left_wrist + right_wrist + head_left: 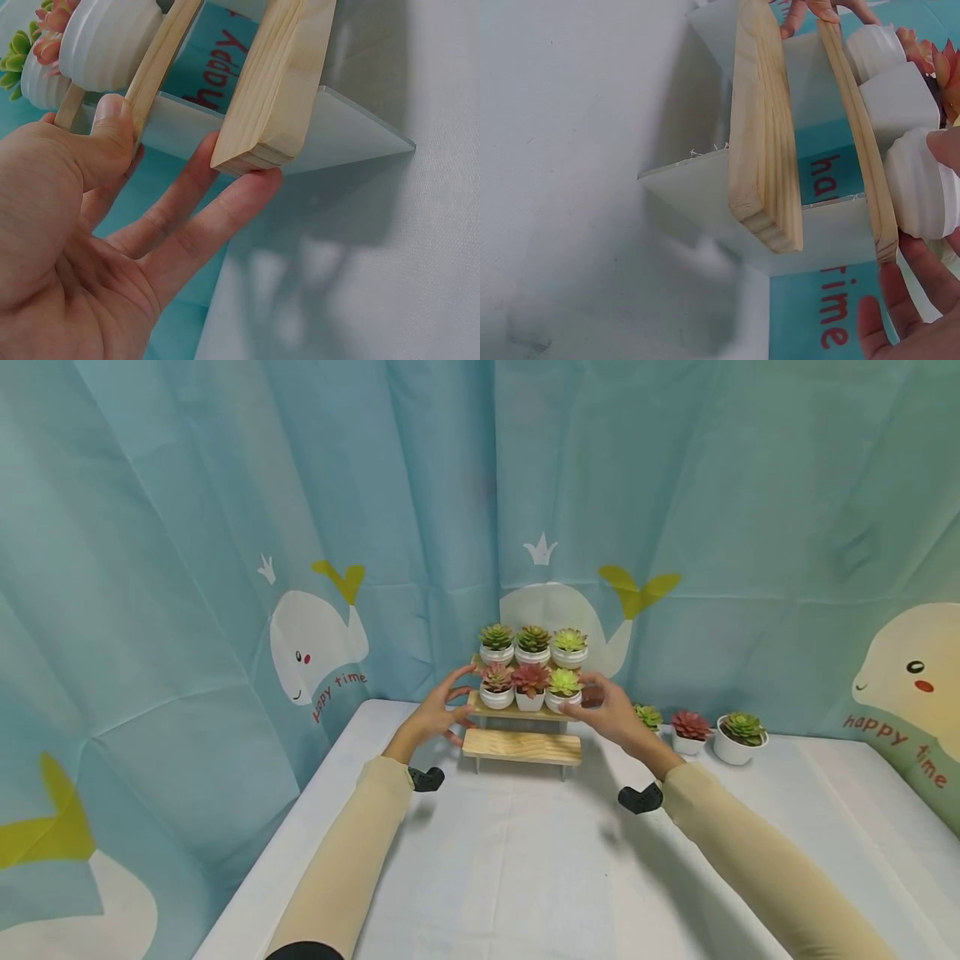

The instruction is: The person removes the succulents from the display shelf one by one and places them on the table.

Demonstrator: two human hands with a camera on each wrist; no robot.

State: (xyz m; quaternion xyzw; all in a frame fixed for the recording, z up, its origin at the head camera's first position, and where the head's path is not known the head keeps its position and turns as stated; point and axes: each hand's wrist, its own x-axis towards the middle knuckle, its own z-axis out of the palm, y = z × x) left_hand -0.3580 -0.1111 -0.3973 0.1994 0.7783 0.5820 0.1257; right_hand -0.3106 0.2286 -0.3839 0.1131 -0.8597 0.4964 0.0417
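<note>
A tiered wooden stand (521, 746) holds several potted succulents on its upper two shelves. My left hand (435, 714) is at the stand's left end. In the left wrist view, its thumb (112, 131) touches the middle shelf and two extended fingers touch the lowest plank (277, 90). At the right end, my right hand (611, 714) pinches the white pot of a light-green succulent (564, 683) on the middle shelf. Its thumb lies on the pot (922, 184) in the right wrist view, with other fingers by the shelf end. Beside that pot stands a dark-red succulent (530, 681).
On the table's right are a red potted succulent (690, 727), a green one in a round white pot (741, 737), and another green succulent (648, 717) partly behind my right wrist. A blue curtain (442, 485) with whale prints hangs behind the white table (517, 860).
</note>
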